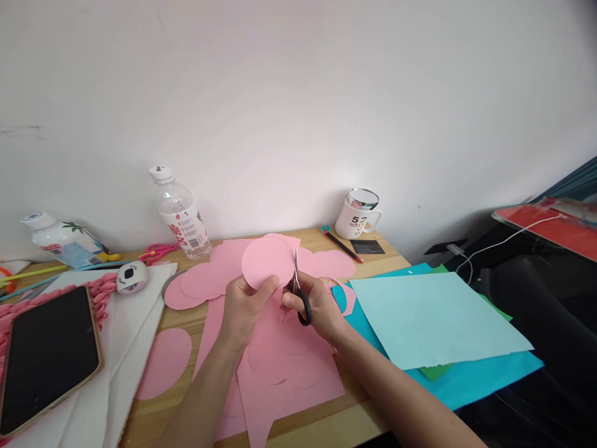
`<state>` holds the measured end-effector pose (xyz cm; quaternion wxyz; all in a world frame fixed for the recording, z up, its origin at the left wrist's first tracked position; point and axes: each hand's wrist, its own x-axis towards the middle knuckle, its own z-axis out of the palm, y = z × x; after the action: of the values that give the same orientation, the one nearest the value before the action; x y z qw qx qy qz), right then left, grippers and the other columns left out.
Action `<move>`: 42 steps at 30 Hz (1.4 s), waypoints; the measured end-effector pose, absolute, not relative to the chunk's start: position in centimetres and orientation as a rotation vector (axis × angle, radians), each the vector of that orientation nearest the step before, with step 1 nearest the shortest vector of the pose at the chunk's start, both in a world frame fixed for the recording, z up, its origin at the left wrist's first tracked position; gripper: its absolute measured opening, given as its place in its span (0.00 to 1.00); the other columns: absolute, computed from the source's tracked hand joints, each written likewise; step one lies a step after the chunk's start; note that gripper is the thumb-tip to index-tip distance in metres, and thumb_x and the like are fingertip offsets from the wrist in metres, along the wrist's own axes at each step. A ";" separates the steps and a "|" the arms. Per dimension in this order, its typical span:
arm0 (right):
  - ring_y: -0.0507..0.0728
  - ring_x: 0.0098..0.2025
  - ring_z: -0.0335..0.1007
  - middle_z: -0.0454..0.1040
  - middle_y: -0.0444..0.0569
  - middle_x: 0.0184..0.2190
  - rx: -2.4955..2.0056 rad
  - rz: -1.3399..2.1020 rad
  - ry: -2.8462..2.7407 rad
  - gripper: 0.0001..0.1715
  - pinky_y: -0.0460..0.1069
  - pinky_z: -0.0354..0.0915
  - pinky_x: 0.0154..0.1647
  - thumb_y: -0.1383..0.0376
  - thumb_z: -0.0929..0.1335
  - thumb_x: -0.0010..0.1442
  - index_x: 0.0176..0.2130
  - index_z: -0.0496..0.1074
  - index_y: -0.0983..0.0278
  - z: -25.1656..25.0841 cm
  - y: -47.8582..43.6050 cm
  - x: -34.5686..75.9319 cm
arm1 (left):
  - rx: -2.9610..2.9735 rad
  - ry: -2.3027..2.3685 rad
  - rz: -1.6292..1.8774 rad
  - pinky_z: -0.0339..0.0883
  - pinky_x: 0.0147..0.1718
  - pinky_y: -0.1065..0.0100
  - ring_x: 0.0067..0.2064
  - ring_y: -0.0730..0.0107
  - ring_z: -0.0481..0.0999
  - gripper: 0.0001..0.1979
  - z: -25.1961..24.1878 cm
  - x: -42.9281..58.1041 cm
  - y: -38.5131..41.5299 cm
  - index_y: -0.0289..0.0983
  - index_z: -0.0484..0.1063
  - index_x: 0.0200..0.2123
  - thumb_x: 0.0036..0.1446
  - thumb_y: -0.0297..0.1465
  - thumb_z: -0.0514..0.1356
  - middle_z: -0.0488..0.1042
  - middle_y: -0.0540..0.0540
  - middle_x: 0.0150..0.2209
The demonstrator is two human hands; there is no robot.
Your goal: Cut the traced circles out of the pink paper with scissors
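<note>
My left hand pinches a round pink paper disc by its lower edge and holds it upright above the table. My right hand grips black-handled scissors with the blades pointing up at the disc's right edge. Beneath both hands lie pink paper sheets with curved cut-outs. More pink circles lie behind and to the left.
On the wooden table, a light blue sheet over green and turquoise paper on the right. White mug, pencil and black card at the back. Plastic bottle, pink scissors, tablet on the left.
</note>
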<state>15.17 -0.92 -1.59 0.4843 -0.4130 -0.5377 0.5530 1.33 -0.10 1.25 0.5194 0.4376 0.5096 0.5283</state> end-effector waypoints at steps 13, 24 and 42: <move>0.49 0.23 0.64 0.64 0.40 0.23 -0.988 1.397 -1.258 0.22 0.47 0.65 0.25 0.52 0.75 0.47 0.31 0.68 0.64 -2.4 -0.8 15.4 | 0.992 1.152 1.262 0.69 0.37 0.63 0.36 0.59 0.77 0.17 1.2 1.1 0.0 0.31 0.79 0.32 0.36 0.34 0.71 0.81 0.42 0.30; 0.49 0.23 0.64 0.64 0.40 0.23 -0.947 1.456 -1.239 0.20 0.48 0.69 0.26 0.52 0.75 0.47 0.31 0.69 0.64 -2.4 -0.8 15.4 | 1.021 1.098 1.317 0.69 0.34 0.64 0.32 0.61 0.78 0.13 1.2 1.1 0.2 0.33 0.75 0.28 0.41 0.36 0.69 0.78 0.45 0.25; 0.50 0.26 0.57 0.62 0.40 0.23 -0.963 1.490 -1.286 0.29 0.47 0.56 0.27 0.49 0.78 0.41 0.28 0.63 0.63 -1.8 -1.0 15.1 | 1.172 1.242 1.224 0.66 0.20 0.68 0.18 0.70 0.69 0.12 1.0 1.3 -0.1 0.35 0.72 0.15 0.44 0.34 0.66 0.71 0.49 0.15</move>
<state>15.05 -1.01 -1.75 0.4576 -0.3907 -0.5221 0.6045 1.26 -0.10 1.02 0.4973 0.4840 0.5130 0.5053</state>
